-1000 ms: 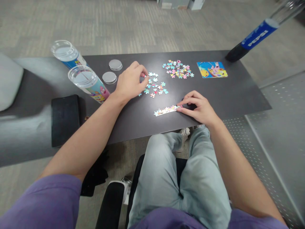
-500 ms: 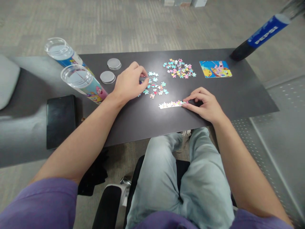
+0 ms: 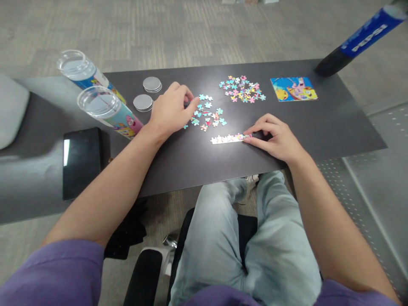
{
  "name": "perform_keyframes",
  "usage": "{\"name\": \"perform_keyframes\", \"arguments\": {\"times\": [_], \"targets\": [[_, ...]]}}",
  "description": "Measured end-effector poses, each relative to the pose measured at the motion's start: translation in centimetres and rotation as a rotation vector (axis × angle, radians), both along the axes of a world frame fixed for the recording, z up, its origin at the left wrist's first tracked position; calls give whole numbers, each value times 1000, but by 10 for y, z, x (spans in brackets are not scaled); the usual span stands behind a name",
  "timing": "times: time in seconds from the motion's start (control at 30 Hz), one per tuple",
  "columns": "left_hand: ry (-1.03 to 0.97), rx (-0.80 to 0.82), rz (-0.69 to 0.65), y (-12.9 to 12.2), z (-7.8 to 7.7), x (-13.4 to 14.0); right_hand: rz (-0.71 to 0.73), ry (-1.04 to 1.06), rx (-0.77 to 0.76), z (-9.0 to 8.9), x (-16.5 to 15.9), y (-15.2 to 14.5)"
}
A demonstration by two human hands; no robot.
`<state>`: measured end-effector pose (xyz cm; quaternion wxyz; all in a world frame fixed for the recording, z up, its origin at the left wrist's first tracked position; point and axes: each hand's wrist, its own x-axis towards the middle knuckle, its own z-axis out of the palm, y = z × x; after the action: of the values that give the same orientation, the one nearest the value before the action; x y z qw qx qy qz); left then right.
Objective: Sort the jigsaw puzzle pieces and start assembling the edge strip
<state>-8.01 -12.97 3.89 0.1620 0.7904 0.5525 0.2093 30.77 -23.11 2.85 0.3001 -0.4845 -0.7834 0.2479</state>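
My right hand (image 3: 276, 138) pinches the right end of a joined strip of jigsaw pieces (image 3: 225, 139) between thumb and fingers. The strip lies flat near the table's front edge, its lower side straight. At the left side of a loose group of mostly teal jigsaw pieces (image 3: 208, 105), my left hand (image 3: 174, 106) rests low with its fingers curled and thumb close to them. Its fingertips are partly hidden, so anything between them cannot be made out. Farther back lies a second pile of multicoloured jigsaw pieces (image 3: 242, 90).
A cartoon picture card (image 3: 293, 89) lies at the back right, beside a blue Pepsi cylinder (image 3: 363, 38). On the left stand two clear-topped cartoon tubes (image 3: 123, 121), near grey discs (image 3: 143, 102) in two stacks. A black tablet (image 3: 82, 163) lies by my left forearm.
My left thumb has moved up toward the curled fingers, and more teal pieces show beside it. My right hand still holds the strip's end. The view has shifted slightly.
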Motion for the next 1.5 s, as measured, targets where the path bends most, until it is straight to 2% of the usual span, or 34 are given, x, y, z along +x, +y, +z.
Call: {"name": "perform_keyframes", "arguments": {"times": [0.17,0.33,0.57,0.7,0.87,0.97,1.07,1.13,1.23,1.37,1.5], "targets": [[-7,51,-30,6,-10,-8,-7,-28,0,1,-1,0],[-16,36,-3,5,-11,-7,-11,-45,3,0,-1,-2],[11,-11,-3,4,-6,-1,15,-62,42,-3,1,-1],[-71,29,-15,4,-2,5,30,-66,21,1,0,-2],[-67,59,-30,0,5,6,-26,97,53,0,0,0],[23,62,-142,-5,3,4,-46,178,121,1,-3,24],[124,26,-247,-9,-3,5,-27,142,243,13,-12,67],[185,-11,-277,-11,-6,7,-41,91,335,22,-23,99],[250,-38,-266,-13,-6,8,-64,9,318,29,-39,133],[253,-35,-221,-11,-5,6,-30,-6,298,16,-47,148],[208,-46,-172,-6,-7,1,-8,-32,293,5,-35,150]]}}
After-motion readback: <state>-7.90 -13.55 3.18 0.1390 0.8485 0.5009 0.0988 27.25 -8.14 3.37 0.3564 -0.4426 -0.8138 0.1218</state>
